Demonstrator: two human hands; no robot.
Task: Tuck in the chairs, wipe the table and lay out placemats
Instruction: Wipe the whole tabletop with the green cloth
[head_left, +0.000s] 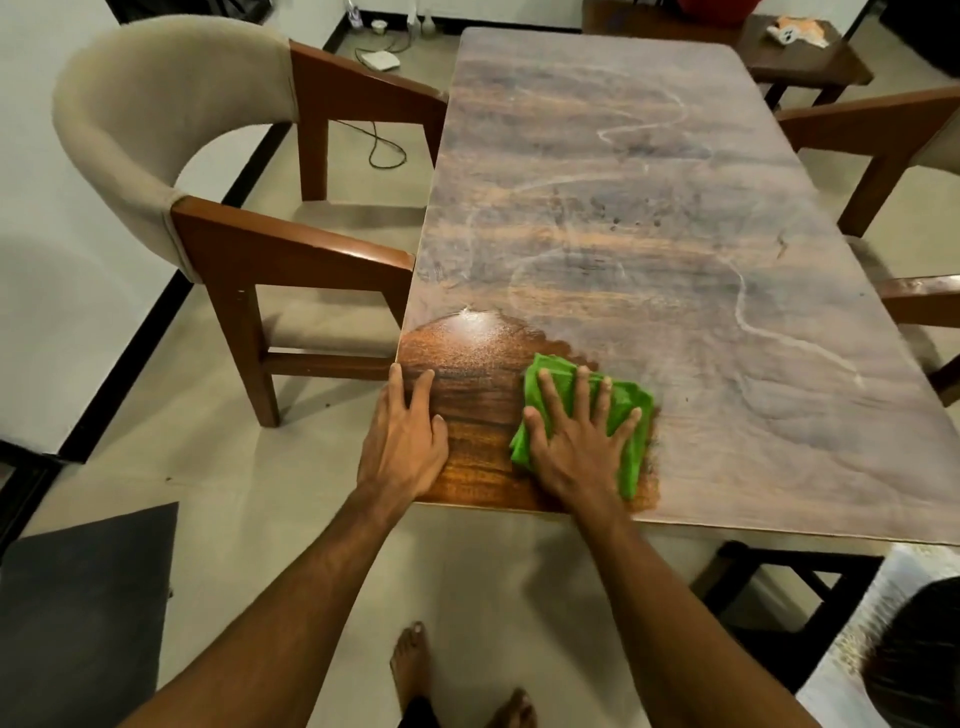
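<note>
Your right hand (579, 447) is pressing a green cloth (638, 462) onto the table (649, 218) under flat, spread fingers (550, 395); your left hand (405, 447) is resting open alongside. The cloth is looking soft and light, likely sliding easily.

Tabletop (649, 218) runs lengthwise away from the person.

- **Left hand** (402, 441): flat on the near-left corner, fingers along the left edge.
- **Right hand** (576, 447): just right of the left hand and apart from it. It lies flat on a cloth (636, 462), which lies on the tabletop by the near edge.
- **Left chair** (156, 119): left of the tabletop, arm ends reaching its left edge, seat outside it.
- **Right chair** (883, 124): on the opposite side, arm ends at the right edge.
- **Side table** (810, 57): behind the far-right corner.
- **Cable** (384, 145): on the floor between the left chair's arms.
- **Mat** (88, 597): on the floor, near left.
- **Feet** (410, 660): on the floor, in front of the near edge.
</note>
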